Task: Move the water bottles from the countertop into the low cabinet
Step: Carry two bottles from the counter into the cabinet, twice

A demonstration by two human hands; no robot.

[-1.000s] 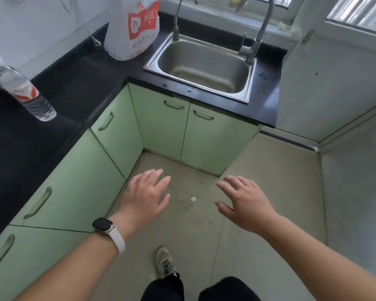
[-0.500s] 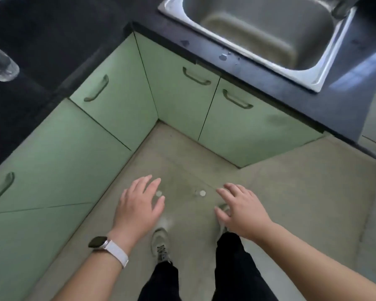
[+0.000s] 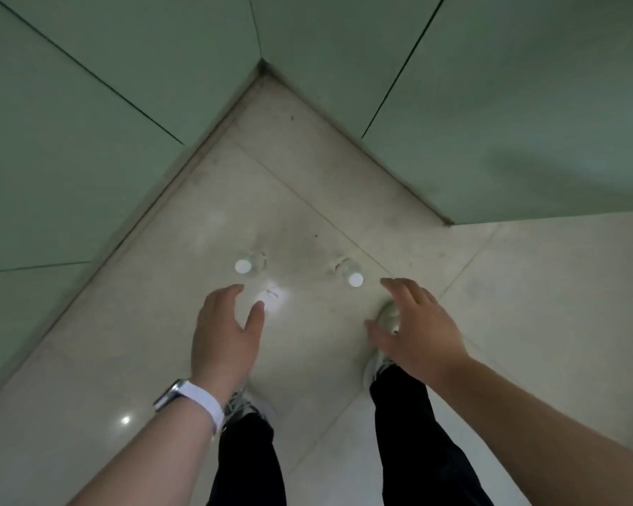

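Two water bottles standing upright on floor, seen from above by white caps: left bottle, right bottle, both sitting near corner where cabinet fronts are meeting. Four green cabinet doors showing. Two hands hovering, fingers spread: left hand, right hand. One watch. Two shoes partly showing.

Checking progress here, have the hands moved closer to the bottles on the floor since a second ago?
Yes. Both hands, left and right, dropped toward the floor tiles, nearing the two bottles.
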